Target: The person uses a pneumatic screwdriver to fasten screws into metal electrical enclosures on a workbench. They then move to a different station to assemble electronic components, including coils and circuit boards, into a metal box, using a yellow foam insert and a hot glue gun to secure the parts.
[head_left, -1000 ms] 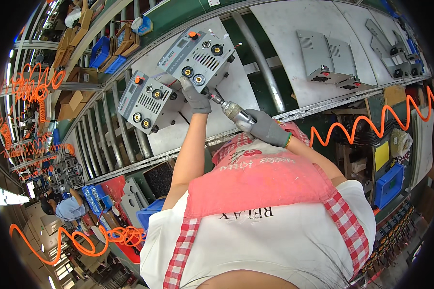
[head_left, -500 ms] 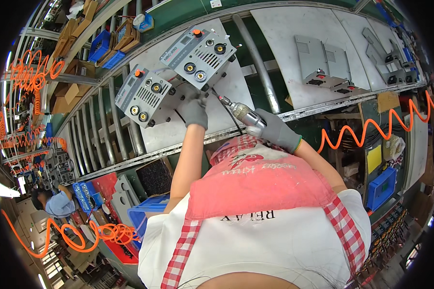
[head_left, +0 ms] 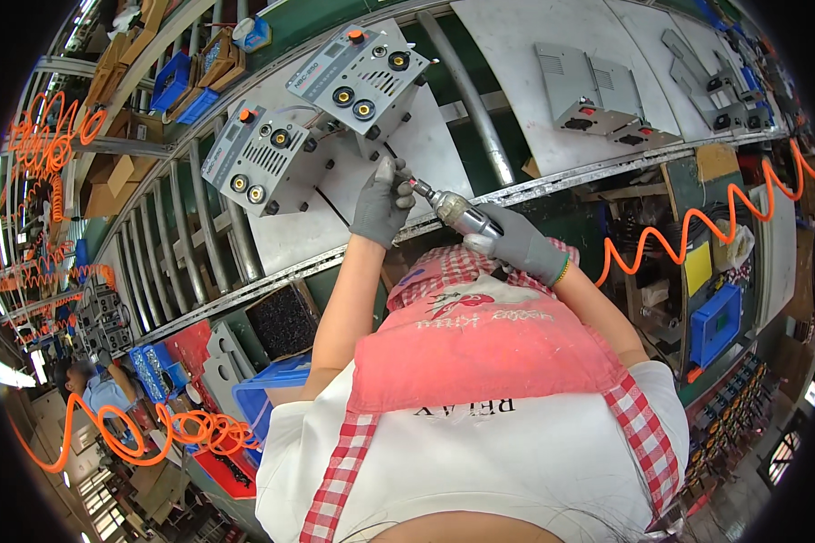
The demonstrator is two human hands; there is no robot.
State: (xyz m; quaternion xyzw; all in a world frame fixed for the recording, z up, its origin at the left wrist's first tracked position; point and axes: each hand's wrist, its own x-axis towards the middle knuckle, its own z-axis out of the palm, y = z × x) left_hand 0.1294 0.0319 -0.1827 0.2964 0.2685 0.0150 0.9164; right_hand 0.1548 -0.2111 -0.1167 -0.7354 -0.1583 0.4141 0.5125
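My right hand (head_left: 527, 246), in a grey glove, is wrapped round a silver power screwdriver (head_left: 457, 214) whose bit points up and to the left. Close to that bit, my gloved left hand (head_left: 382, 204) has its fingers curled together. Whatever they pinch is too small to make out. Beyond the left hand stand two grey machine boxes, a left one (head_left: 258, 163) and a right one (head_left: 360, 80), tilted in the view. Each has an orange knob, round sockets and vent slots on its panel. Both rest on a pale board (head_left: 285, 240).
Several metal rollers (head_left: 197, 208) lie left of the board. Grey sheet-metal housings (head_left: 593, 90) stand on another board at right. A dark-filled bin (head_left: 282, 321) and a blue bin (head_left: 267, 389) are near my left arm. Orange coiled hoses (head_left: 697, 213) hang at both sides. Another person (head_left: 109, 389) sits far left.
My left hand has drawn back from the lower edge of the boxes to the screwdriver's bit, its fingers now turned upward. The right hand keeps its hold. The whole view has shifted slightly.
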